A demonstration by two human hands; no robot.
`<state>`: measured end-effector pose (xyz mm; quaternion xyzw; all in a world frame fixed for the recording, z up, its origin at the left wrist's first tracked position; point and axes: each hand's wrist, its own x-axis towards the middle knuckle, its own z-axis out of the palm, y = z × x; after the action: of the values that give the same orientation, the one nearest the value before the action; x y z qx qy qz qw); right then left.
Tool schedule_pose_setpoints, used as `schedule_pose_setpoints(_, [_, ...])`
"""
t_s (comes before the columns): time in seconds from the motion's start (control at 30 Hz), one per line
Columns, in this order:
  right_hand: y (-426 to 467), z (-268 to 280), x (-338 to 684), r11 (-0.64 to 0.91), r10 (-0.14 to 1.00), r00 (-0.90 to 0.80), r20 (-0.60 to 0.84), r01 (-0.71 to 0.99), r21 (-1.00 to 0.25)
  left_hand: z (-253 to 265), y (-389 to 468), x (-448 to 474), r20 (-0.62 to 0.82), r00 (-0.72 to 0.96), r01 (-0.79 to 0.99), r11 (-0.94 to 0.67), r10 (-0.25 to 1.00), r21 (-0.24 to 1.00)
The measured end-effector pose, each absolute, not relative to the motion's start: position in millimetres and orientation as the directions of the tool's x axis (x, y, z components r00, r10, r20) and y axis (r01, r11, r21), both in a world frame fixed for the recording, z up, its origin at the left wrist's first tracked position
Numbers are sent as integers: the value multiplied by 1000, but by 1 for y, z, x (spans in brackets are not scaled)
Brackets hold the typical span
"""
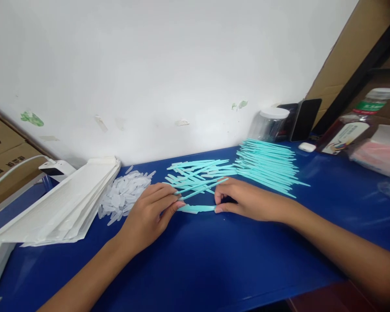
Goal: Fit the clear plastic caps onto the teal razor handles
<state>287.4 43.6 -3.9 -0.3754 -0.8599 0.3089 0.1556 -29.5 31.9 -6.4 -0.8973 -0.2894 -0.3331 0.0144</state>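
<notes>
My left hand (152,210) is closed around a few slim teal sticks that look like eyebrow razors. Two of them (203,187) stick out past its fingers, slanting up to the right. Below these, a flatter teal razor (196,209) spans the gap between my hands. Its left end is at my left thumb, and my right hand (234,197) pinches its right end between thumb and finger. Just behind my hands lies a loose, crisscrossed heap of teal razors (188,169). A larger pile of razors (266,164), mostly lined up, is behind my right wrist.
Left of my left hand is a heap of small translucent caps (125,193), beside a stack of white sleeves (61,203). A white-lidded jar (273,123), a phone (307,119), a small white case (307,147) and a dark bottle (354,125) stand at the back right of the blue table (214,264).
</notes>
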Motion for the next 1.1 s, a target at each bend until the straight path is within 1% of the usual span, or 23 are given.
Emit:
schedule_pose_setpoints(0.1, [41,-3,286,572,716,-696,45,548,-610,-6,26,-25,619,631,480,-862,468,162])
schedule_pose_setpoints(0.2, [42,-2,288,609,711,-699,79,555,-567,-3,20,-22,621,654,411,-892,432,188])
schedule_pose_setpoints(0.27, [43,-1,290,602,721,-688,81,565,-564,-2,19,-20,603,671,395,-896,432,202])
schedule_pose_setpoints(0.4, [43,0,292,603,721,-689,74,571,-557,-5,20,-20,551,698,425,-884,457,195])
schedule_pose_setpoints(0.47, [40,1,291,599,720,-689,81,558,-574,-6,20,-20,534,707,421,-883,464,209])
schedule_pose_setpoints(0.57, [35,4,287,565,720,-688,88,508,-650,-7,18,-20,486,737,392,-882,471,260])
schedule_pose_setpoints(0.63, [34,5,283,556,721,-683,117,470,-686,-6,15,-19,456,751,376,-877,477,297])
schedule_pose_setpoints(0.73, [36,5,280,576,727,-656,204,419,-702,-4,11,-18,467,743,356,-874,479,331])
schedule_pose_setpoints(0.8, [40,7,280,561,741,-633,224,401,-724,-3,10,-17,495,731,342,-880,470,330])
schedule_pose_setpoints(0.9, [47,9,284,484,801,-556,222,384,-786,-4,9,-17,548,716,332,-902,432,276])
schedule_pose_setpoints(1.03, [53,9,287,410,899,-323,296,380,-829,-3,7,-16,554,734,345,-918,393,194])
schedule_pose_setpoints(1.1, [53,7,285,371,923,-237,304,331,-867,-2,5,-14,544,745,354,-920,386,167])
